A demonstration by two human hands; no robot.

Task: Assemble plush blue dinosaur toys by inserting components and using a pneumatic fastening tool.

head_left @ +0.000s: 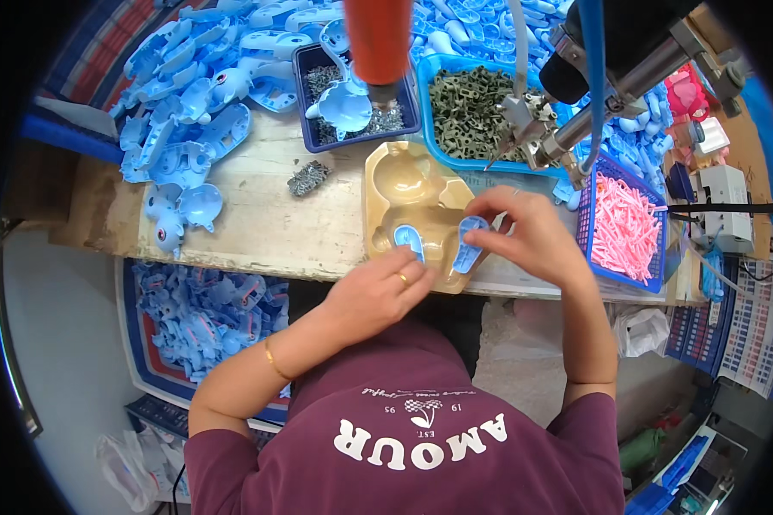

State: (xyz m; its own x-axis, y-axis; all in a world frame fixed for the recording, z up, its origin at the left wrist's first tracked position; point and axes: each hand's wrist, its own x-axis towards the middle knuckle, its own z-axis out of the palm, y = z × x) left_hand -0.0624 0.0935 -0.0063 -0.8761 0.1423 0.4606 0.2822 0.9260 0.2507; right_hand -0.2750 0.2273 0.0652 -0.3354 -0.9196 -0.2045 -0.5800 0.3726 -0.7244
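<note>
Head-worn fisheye, looking steeply down, close over workbench point(258, 223)

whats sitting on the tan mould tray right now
Two small light blue pieces lie on the tan tray, one under each hand: left hand, right hand. The tray's near edge is covered by the hands.

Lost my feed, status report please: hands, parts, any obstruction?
Left hand pressing a small blue part into the tan jig. Right hand pinching another blue piece. Nothing blocking.

Both forearms come up from lower edge; left hand point(376, 292) fingers curled, pinching; right hand point(528, 232) wrist bent, fingertips pinched.
</note>
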